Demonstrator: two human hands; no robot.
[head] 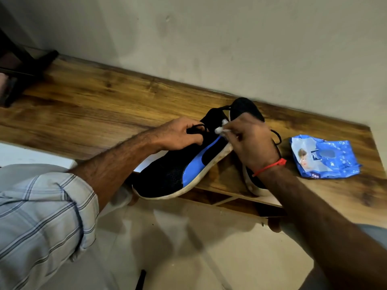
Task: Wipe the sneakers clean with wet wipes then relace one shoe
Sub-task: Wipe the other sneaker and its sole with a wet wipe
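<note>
Gripping the collar and a loop of black lace (195,128), the left hand (182,133) steadies a black sneaker (180,170) with a blue side stripe and a grubby white sole. This shoe's long axis runs from about 7 o'clock to 1 o'clock, its toe overhanging the near edge of the wooden bench (94,105) toward 7 o'clock and its heel up toward 1 o'clock. The right hand (254,141), a red thread at its wrist, pinches a crumpled white wet wipe (221,128) between curled fingers and holds it against the shoe's upper near the heel. Just beside it, at 3 o'clock, lies the second sneaker (247,108), mostly hidden behind the right hand and forearm, on much the same axis. Farther toward 3 o'clock, apart from both shoes, a blue wet wipes pack (324,156) lies flat on the bench.
</note>
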